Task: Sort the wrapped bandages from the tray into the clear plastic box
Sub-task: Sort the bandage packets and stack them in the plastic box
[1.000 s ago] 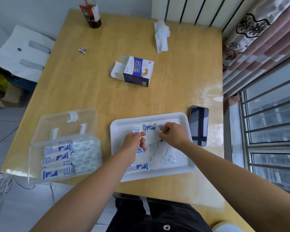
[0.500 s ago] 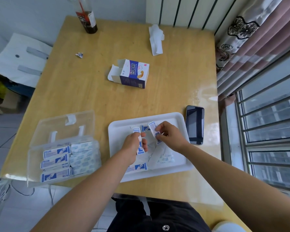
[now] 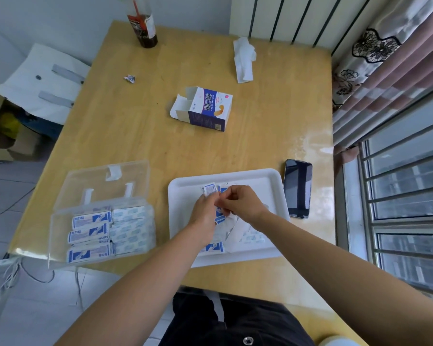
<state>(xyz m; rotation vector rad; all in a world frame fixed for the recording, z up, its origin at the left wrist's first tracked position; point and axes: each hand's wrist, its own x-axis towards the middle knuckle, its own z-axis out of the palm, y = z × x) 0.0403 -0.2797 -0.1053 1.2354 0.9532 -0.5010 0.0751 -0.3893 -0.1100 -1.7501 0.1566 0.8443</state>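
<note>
Over the tray (image 3: 273, 176), pinched bandages (image 3: 209, 190) lengthwise near-to-far.

A single wide-angle camera worn on the person's head looks forward and steeply down from close above. Both bare forearms run up from the bottom edge to the left hand (image 3: 205, 208) and right hand (image 3: 241, 203), whose fingers (image 3: 223, 199) meet mid-frame on small blue-and-white wrapped bandages (image 3: 209, 189). Under the fingers lies a white plastic tray (image 3: 265, 181), left of them a clear plastic box (image 3: 58, 221), beyond them the light wooden table (image 3: 140, 136) to its far edge, and right of them a barred window (image 3: 405, 191).
</note>
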